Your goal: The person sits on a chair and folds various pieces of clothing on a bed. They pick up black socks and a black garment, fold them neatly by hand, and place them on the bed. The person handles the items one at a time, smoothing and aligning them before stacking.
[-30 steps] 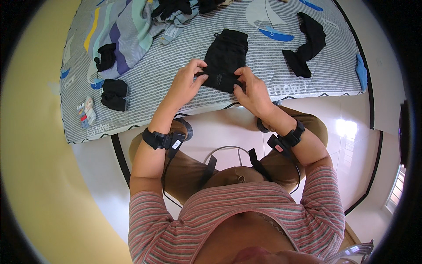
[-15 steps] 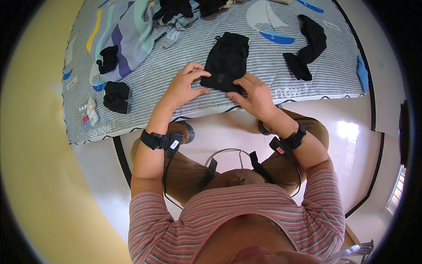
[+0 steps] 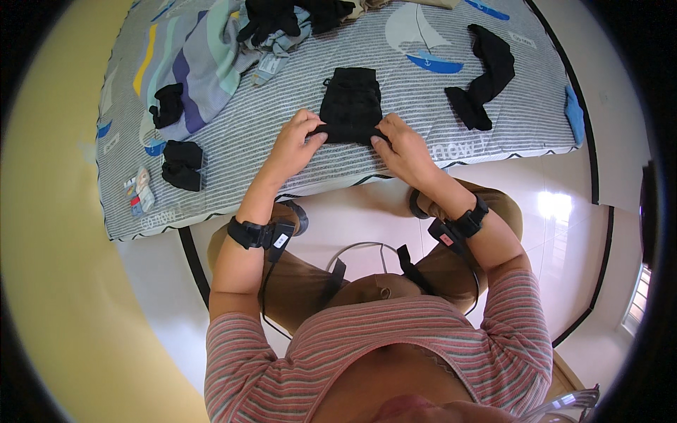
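A black sock (image 3: pixel 351 102), or a pair lying together, rests on the bed's striped cover near its front edge. Its near end is turned up into a thick fold. My left hand (image 3: pixel 292 146) pinches the left corner of that fold between thumb and fingers. At the right corner my right hand (image 3: pixel 407 149) grips the same fold, thumb below and fingers on top. To the right lies a long black sock (image 3: pixel 489 74), stretched out and bent. On the left are a folded black bundle (image 3: pixel 183 166) and a smaller crumpled black sock (image 3: pixel 168 106).
At the far left lies a striped cloth (image 3: pixel 194 77). Behind it a heap of dark clothing (image 3: pixel 282 21) spreads along the back. A small light-coloured bundle (image 3: pixel 143 189) sits at the left front corner, and a blue cloth (image 3: pixel 574 115) at the right edge.
The near end of the black sock has been turned over, so its printed band no longer shows. Both hands have closed on the fold's corners. The whole view has shifted slightly.
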A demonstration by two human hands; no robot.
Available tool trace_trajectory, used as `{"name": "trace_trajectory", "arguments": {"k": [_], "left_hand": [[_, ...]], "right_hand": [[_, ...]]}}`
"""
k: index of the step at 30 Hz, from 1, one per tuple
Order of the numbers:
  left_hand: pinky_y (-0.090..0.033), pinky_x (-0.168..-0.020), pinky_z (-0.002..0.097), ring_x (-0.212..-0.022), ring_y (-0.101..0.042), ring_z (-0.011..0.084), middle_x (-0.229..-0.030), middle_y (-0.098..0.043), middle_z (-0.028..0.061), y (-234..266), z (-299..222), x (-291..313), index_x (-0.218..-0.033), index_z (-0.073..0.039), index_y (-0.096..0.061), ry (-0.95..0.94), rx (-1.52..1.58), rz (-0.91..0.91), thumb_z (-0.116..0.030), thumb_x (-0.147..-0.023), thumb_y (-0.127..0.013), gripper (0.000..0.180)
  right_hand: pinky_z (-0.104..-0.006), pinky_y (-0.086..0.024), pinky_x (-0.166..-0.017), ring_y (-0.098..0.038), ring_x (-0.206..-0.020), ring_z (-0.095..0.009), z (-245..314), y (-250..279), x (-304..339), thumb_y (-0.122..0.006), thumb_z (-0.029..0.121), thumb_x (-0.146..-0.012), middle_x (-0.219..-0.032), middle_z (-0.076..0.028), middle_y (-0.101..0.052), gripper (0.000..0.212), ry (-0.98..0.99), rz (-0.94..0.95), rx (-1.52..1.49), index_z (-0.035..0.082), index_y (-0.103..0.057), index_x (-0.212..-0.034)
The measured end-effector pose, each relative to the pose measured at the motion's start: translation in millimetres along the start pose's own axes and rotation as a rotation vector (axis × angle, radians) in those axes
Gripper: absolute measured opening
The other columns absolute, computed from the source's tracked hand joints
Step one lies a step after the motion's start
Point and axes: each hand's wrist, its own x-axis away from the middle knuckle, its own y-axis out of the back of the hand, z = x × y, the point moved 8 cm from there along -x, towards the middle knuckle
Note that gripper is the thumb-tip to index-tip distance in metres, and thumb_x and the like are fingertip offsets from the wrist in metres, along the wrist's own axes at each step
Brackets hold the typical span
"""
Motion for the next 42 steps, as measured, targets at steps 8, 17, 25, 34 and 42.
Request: {"name": "trace_trajectory", "arguments": {"k": [8,17,25,34,42], "left_hand": [[-0.043,-0.066,0.0265,-0.072,-0.053,0.0152,-0.08,-0.053,0.0064,6.0,2.9,-9.3,-0.09,0.003,-0.055,0.235,-0.061,-0.186,-0.005,-0.074,-0.065,0.021],[-0.045,-0.064,0.0262,-0.07,-0.055,0.0154,-0.082,-0.055,0.0061,7.6,-7.8,-10.2,-0.1,-0.002,-0.06,-0.016,-0.138,-0.178,-0.002,-0.073,-0.065,0.027],[-0.046,-0.074,0.0303,-0.083,-0.053,0.0197,-0.103,-0.048,0.0055,-0.4,-23.6,-3.7,-0.112,-0.002,-0.058,-0.109,-0.35,-0.003,-0.009,-0.069,-0.07,0.046],[-0.045,-0.069,0.0282,-0.076,-0.055,0.022,-0.082,-0.054,0.0103,-3.4,-19.5,-7.0,-0.105,0.001,-0.059,-0.002,-0.221,0.077,-0.002,-0.074,-0.061,0.031],[-0.042,-0.055,0.025,-0.058,-0.051,0.0094,-0.07,-0.056,0.0036,-1.6,16.3,-13.1,-0.099,0.0,-0.052,0.302,0.09,-0.139,-0.009,-0.084,-0.056,0.018]], "right_hand": [[-0.0413,-0.046,-0.065,-0.057,-0.071,-0.035,-14.5,4.9,-15.2,-0.058,0.012,-0.078,-0.083,-0.018,-0.056,0.016,-0.185,-0.151,-0.066,0.0,-0.056,-0.088],[-0.0367,-0.047,-0.063,-0.059,-0.072,-0.029,-11.1,12.1,-14.6,-0.064,0.011,-0.074,-0.085,-0.014,-0.057,0.023,-0.026,-0.218,-0.062,0.004,-0.058,-0.096],[-0.0363,-0.048,-0.066,-0.058,-0.082,-0.028,10.3,12.6,-11.7,-0.067,0.019,-0.071,-0.09,-0.01,-0.055,0.031,0.206,-0.142,0.196,0.004,-0.058,-0.097],[-0.0386,-0.047,-0.068,-0.055,-0.083,-0.03,4.9,7.9,-18.2,-0.06,0.018,-0.075,-0.088,-0.012,-0.052,0.021,0.132,-0.035,0.16,0.001,-0.058,-0.088],[-0.0428,-0.045,-0.066,-0.057,-0.074,-0.038,-13.2,8.1,-36.1,-0.054,0.026,-0.081,-0.077,-0.019,-0.057,0.029,-0.097,-0.041,0.069,-0.003,-0.058,-0.081]]}}
